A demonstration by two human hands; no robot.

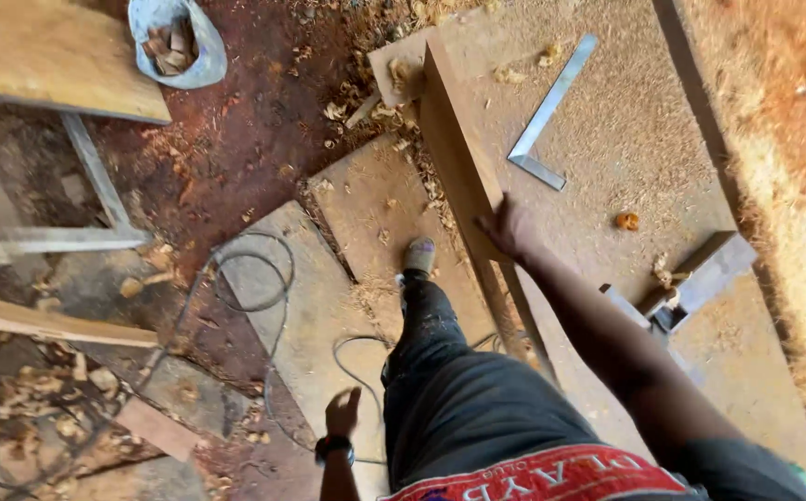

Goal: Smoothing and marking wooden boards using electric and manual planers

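The right hand (507, 227) rests flat, grip spread, on the edge of a thick squared timber beam (454, 148) on the sawdust-coated worktop (625, 139). A metal square (547, 116) lies at two o'clock. The left hand (342, 413) hangs empty, fingers loose.

The right hand (507, 227) rests on the left edge of the sawdust-covered wooden counter (625, 139). Ahead of it, open board runs to the grey metal L-shaped square (544, 121). Near the counter's right edge, a wood-and-metal hand plane (695, 274) blocks passage. The left hand (341, 413) hangs over flat boards and a looping grey cable (277, 288).
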